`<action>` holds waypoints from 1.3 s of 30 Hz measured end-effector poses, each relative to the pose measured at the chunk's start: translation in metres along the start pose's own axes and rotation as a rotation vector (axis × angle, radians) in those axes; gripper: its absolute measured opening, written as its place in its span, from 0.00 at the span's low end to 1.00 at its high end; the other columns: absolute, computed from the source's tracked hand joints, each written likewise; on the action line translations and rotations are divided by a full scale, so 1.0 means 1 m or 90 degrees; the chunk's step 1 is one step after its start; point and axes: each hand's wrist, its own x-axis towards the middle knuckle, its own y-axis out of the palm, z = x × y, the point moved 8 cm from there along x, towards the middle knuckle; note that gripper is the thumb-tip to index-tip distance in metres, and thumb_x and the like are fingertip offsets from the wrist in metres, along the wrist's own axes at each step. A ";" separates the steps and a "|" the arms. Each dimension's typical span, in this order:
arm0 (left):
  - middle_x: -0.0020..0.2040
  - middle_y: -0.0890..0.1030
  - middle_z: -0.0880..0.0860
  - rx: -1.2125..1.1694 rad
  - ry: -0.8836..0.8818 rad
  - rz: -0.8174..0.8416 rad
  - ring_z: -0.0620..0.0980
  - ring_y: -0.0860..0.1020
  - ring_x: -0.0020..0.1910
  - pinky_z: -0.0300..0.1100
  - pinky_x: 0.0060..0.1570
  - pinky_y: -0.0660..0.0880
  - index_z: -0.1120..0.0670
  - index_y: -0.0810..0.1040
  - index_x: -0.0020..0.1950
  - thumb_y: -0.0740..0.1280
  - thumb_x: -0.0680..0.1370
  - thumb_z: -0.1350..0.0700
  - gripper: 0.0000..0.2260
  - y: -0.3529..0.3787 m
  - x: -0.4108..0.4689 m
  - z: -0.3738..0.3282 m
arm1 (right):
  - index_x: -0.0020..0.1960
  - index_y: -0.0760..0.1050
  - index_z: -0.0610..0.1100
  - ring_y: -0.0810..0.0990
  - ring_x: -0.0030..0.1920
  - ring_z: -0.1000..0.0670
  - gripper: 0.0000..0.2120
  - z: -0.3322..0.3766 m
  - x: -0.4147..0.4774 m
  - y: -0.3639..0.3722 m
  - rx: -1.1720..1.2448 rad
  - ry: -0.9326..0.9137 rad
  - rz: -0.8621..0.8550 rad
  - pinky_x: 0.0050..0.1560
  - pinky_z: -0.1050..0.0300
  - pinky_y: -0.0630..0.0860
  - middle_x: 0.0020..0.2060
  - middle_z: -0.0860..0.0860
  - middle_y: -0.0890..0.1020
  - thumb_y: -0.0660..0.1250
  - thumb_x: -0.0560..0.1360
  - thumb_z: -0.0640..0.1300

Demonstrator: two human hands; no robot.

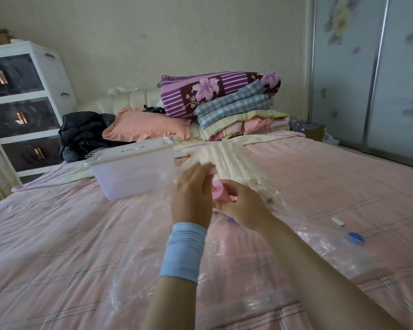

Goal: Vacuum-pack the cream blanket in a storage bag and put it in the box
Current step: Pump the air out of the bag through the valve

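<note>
The cream blanket (pixel 234 160) lies rolled on the pink bed, its near end inside a clear plastic storage bag (pixel 134 253) that spreads toward me. Both hands meet over the bag just in front of the blanket. My left hand (pixel 191 194) and my right hand (pixel 243 206) together hold a small pink pump-like piece (pixel 221 190) above a blue valve (pixel 229 217) on the bag. How each hand grips the piece is partly hidden. The translucent box (pixel 131 170), with its white lid on, stands to the left of the blanket.
A blue cap (pixel 355 238) and a small white clip (pixel 338 221) lie on the bed at the right. Folded quilts (pixel 224 103), a pink pillow (pixel 148 127) and a dark jacket (pixel 86 134) sit at the headboard. A white drawer unit (pixel 22 106) stands left, a wardrobe (pixel 379 79) right.
</note>
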 end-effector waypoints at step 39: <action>0.52 0.84 0.51 -0.006 0.103 -0.120 0.50 0.81 0.55 0.42 0.55 0.77 0.57 0.84 0.53 0.65 0.80 0.60 0.08 -0.042 0.034 -0.030 | 0.60 0.79 0.60 0.81 0.47 0.65 0.20 0.001 -0.003 -0.008 0.027 0.017 -0.003 0.43 0.74 0.71 0.49 0.64 0.84 0.79 0.70 0.55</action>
